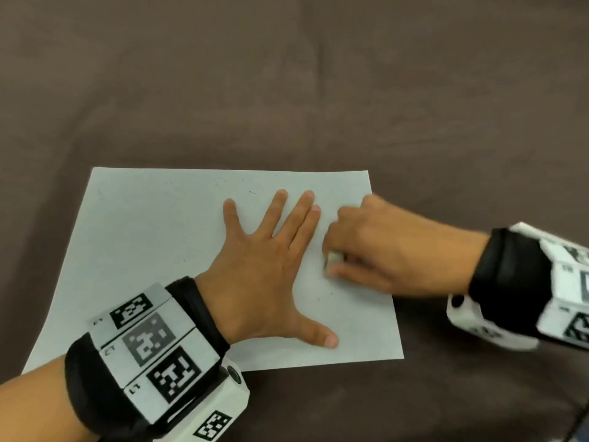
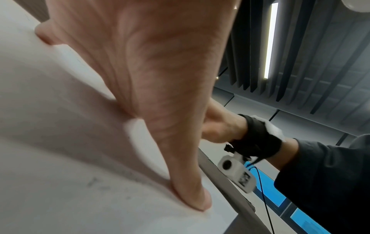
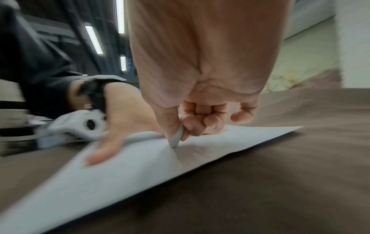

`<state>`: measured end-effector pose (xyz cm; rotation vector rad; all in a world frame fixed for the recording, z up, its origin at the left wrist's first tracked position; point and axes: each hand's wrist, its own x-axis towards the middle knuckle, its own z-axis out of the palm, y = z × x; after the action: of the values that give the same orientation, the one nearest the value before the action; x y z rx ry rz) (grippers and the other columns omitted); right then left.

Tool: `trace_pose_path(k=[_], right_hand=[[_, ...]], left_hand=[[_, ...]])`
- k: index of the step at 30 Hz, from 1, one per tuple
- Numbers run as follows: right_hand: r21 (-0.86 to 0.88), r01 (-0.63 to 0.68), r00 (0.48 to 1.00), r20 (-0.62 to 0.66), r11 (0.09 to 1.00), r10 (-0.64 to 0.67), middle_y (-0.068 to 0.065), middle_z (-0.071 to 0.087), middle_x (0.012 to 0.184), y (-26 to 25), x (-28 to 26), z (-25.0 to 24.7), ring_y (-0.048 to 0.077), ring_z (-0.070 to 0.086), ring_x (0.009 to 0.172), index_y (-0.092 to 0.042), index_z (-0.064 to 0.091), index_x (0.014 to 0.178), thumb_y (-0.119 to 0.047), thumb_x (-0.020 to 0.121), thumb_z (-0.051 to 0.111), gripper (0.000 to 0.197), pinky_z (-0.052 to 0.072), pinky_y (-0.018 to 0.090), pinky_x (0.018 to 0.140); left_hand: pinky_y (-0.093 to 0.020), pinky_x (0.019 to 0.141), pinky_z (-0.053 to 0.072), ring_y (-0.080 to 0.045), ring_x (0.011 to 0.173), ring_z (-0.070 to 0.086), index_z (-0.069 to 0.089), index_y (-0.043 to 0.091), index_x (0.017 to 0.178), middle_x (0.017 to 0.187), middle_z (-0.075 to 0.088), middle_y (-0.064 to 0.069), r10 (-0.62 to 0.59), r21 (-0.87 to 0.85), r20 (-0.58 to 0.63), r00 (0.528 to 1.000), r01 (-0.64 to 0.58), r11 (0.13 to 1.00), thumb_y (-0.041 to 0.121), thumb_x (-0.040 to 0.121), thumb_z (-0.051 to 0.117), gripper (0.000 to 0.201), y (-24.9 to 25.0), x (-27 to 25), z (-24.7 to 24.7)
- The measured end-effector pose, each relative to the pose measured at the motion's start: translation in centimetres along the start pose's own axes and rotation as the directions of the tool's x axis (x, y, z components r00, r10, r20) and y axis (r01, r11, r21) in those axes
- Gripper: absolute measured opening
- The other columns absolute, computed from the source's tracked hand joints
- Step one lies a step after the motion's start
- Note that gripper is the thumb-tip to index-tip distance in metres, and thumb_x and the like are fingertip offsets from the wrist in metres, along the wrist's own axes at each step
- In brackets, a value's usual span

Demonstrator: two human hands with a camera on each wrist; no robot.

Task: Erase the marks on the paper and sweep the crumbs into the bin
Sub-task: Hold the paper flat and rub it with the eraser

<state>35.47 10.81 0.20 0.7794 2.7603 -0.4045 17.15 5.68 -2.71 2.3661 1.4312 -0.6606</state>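
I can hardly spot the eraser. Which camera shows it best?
The right wrist view: the eraser shows pinched in the right hand, tip pressed on the paper. The head view shows only a small end; the left wrist view hides it.

Brown cloth-covered table (image 1: 318,74), white sheet of paper (image 1: 143,234) flat on its near part
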Motion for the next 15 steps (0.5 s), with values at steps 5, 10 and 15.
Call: trace_pose_path(k=[5, 10, 15], right_hand=[[-0.03, -0.075, 0.997, -0.001, 0.997, 0.075, -0.013, 0.057, 0.082, 1.6, 0.3, -1.2, 0.004, 0.034, 0.073, -0.024, 0.059, 0.091, -0.045, 0.097, 0.041, 0.028, 0.035, 0.032, 0.083], [-0.043, 0.017, 0.999, 0.041, 0.999, -0.015, -0.016, 0.048, 0.079, 0.3, -0.4, -0.4, 0.006, 0.036, 0.076, -0.026, 0.054, 0.086, -0.044, 0.096, 0.042, 0.024, 0.035, 0.032, 0.081], [0.005, -0.086, 0.996, 0.003, 0.996, 0.086, -0.014, 0.054, 0.075, 2.0, 0.2, -1.5, 0.006, 0.038, 0.072, -0.025, 0.058, 0.088, -0.048, 0.094, 0.042, 0.029, 0.036, 0.034, 0.085]], left_hand=[[-0.072, 0.11, 0.0, -0.031, 0.139, -0.04, -0.042, 0.013, 0.14, 0.145, -0.052, -0.004, -0.004, 0.025, 0.021, 1.0, 0.003, 1.0, 0.103, 0.054, 0.024, 0.141, 0.1, -0.1, -0.3], [-0.071, 0.11, 0.001, -0.031, 0.139, -0.04, -0.041, 0.012, 0.141, 0.145, -0.051, -0.004, -0.007, 0.024, 0.025, 1.0, 0.006, 1.0, 0.103, 0.054, 0.024, 0.141, 0.1, -0.1, -0.4], [-0.071, 0.11, 0.002, -0.03, 0.139, -0.04, -0.042, 0.012, 0.14, 0.145, -0.052, -0.003, -0.009, 0.025, 0.02, 1.0, 0.009, 1.0, 0.103, 0.053, 0.023, 0.142, 0.1, -0.1, -0.3]])
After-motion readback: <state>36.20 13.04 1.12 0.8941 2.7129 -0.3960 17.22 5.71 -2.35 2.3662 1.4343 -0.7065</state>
